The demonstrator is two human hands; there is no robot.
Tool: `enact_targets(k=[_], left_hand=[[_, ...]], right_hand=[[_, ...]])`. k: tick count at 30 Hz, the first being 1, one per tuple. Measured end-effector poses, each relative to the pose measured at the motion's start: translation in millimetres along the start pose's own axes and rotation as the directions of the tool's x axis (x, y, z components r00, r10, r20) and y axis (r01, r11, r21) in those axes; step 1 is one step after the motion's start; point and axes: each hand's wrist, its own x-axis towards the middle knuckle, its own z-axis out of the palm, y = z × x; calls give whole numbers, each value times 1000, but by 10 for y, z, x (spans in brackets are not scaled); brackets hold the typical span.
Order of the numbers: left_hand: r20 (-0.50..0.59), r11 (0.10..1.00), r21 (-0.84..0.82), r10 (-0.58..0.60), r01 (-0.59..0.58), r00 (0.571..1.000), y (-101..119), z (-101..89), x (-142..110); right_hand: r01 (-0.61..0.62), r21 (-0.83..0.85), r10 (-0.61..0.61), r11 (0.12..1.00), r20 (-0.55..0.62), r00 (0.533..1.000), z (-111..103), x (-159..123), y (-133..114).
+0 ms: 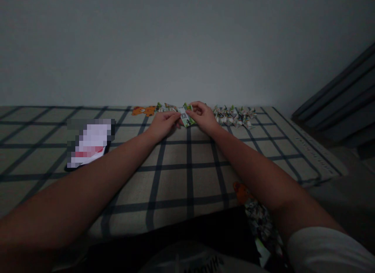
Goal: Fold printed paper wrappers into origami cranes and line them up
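Between my two hands is a small green-and-white printed packet or slip (185, 117) with a square code on it. At its left side the fingers of my left hand (164, 123) pinch the edge. My right hand (205, 118) grips the opposite side, its thumb lying on the printed face. A cluster of crumpled or folded white-and-green pieces (234, 118) lies just right of my right hand. More similar pieces (165, 107) are behind my left hand, partly covered by it. Whether these are wrappers or folded paper, I cannot tell.
A checked cloth (172, 179) covers the table, which meets a grey wall (187, 50). A phone-like device (92, 142) with a lit, blurred screen lies left. An orange bear figure (143, 110) sits near the wall. Many small pieces (260, 218) are heaped by my lap. Dark folds (340, 97) hang at right.
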Motion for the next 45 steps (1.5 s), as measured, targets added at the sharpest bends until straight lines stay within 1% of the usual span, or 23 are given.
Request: enact_targets(k=[4,6,8,12,15,19,21,23,26,33,35,41,45], left_hand=[[-9,999,44,-29,30,1000,26,-2,-2],[-35,999,47,-24,26,999,28,-2,1],[-64,999,32,-26,28,998,25,-1,3],[-93,999,40,-31,34,995,31,-2,0],[-106,999,43,-10,15,994,39,-7,-7],[-112,999,31,17,-13,994,27,-15,-4],[-107,999,36,23,-20,994,19,-18,0],[-110,999,45,27,-22,994,16,-20,3],[-122,998,64,26,-18,992,24,-17,0],[-139,997,79,-12,23,990,49,-9,-30],[-147,997,70,-20,30,989,61,-9,-36],[-167,995,85,-31,46,985,82,-9,-38],[-171,993,98,-43,61,984,65,-12,-32]], right_hand=[[103,-176,-105,979,-2,995,-40,-21,-91],[159,-203,-156,966,30,987,-48,-41,-146],[190,-217,-182,958,54,982,-49,-58,-174],[234,-230,-214,945,109,971,-33,-66,-150],[230,-163,-212,959,121,970,-18,-60,-127],[128,-30,-122,991,152,981,-3,-66,-135],[81,3,-81,997,158,984,3,-74,-143],[65,7,-66,998,159,985,5,-84,-152],[84,-18,-80,996,164,983,3,-96,-168],[210,-155,-184,965,164,969,19,-100,-186],[219,-180,-189,959,172,967,28,-104,-189],[204,-253,-152,946,212,965,33,-129,-267],[256,-288,-189,923,241,952,31,-132,-315]])
